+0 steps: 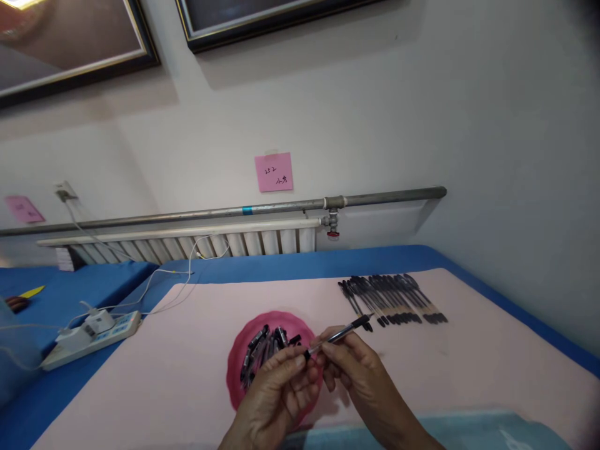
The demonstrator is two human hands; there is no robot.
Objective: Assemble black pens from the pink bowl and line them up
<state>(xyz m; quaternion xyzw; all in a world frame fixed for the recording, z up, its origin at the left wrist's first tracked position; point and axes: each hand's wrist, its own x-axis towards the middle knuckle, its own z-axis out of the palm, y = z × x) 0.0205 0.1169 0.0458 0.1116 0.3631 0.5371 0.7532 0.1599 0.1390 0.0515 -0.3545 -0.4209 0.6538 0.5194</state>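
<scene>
A pen (345,330) with a clear barrel and a black grip slants up to the right between my hands, its tip pointing away from me. My right hand (359,369) is closed around its barrel. At the lower end, my left hand (274,394) pinches a small black end piece (307,354), at or very near the barrel. Just behind my left hand is a pink scalloped bowl (231,369) holding several black and clear pen parts (263,351). Farther right, several pens (391,299) lie side by side in a slanted row.
A pale pink sheet (187,362) covers the blue table (375,256). To the left lies a power strip (112,334) with white plugs and trailing cables (190,275). Along the wall run a radiator (253,242) and a metal pipe (285,206). Light-blue cloth (487,431) is at the near edge.
</scene>
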